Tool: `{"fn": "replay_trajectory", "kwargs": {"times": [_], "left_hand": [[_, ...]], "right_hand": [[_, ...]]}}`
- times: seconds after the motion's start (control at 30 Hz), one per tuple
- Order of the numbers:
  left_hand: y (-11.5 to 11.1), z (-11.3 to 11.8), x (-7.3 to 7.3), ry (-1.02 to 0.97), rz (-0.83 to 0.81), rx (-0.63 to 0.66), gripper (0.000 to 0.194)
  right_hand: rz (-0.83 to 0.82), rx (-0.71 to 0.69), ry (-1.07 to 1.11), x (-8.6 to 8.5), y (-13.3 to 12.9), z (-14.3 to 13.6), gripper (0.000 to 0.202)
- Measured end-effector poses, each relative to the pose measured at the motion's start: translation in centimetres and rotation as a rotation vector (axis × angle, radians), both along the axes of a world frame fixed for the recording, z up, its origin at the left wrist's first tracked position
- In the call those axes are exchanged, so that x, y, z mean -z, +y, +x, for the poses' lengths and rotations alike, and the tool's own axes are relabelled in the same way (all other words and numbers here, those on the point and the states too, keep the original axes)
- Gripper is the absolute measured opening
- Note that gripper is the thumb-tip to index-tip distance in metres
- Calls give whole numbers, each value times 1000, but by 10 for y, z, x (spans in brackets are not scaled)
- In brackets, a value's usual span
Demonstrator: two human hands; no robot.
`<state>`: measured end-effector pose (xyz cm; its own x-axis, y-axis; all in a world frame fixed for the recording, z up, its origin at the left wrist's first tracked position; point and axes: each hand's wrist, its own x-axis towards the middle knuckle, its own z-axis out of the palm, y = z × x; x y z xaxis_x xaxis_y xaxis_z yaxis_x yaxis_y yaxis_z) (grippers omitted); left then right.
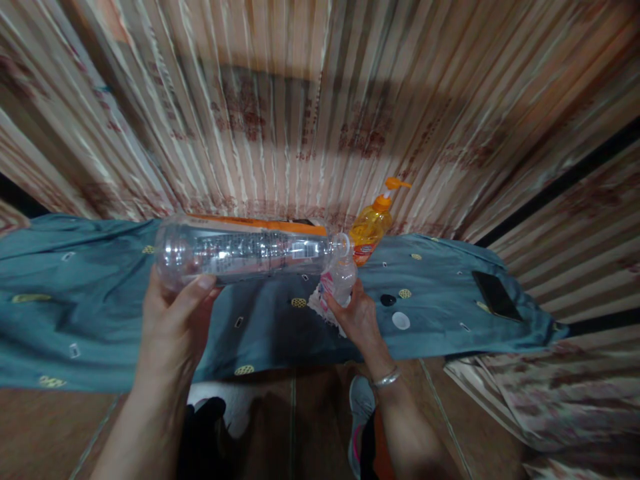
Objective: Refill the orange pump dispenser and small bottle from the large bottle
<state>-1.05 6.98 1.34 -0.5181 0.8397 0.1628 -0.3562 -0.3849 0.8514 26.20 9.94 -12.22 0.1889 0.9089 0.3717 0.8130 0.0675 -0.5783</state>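
Note:
My left hand [183, 310] grips the base end of a large clear bottle [240, 250] with an orange-edged label. The large bottle lies nearly level in the air, its open mouth to the right, at the top of a small clear bottle [343, 277]. Fingers of my right hand [355, 310] are wrapped round this small bottle, which has a pink marking. Whether the two mouths touch, I cannot tell. Beneath the small bottle a crumpled whitish cloth [320, 307] shows. Just behind stands an orange pump bottle [371, 230] with yellow liquid.
A teal patterned cloth [270, 340] covers the narrow table. On its right part lie a black cap [388, 300], a white cap [401, 321] and a dark phone [497, 295]. Pleated curtains [280, 133] hang behind. Shoes [361, 407] show on the tiled floor below.

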Motion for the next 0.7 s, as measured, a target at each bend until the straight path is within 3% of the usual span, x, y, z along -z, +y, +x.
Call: {"fn": "replay_trajectory", "kwargs": {"times": [0.5,0.7], "left_hand": [[0,-3,1,2,11,7,56],[0,-3,6,37,68,19,47]], "right_hand": [[-23,3,47,-3,-1,-2,50],[-33,1,30,-3,-1,0,49]]}}
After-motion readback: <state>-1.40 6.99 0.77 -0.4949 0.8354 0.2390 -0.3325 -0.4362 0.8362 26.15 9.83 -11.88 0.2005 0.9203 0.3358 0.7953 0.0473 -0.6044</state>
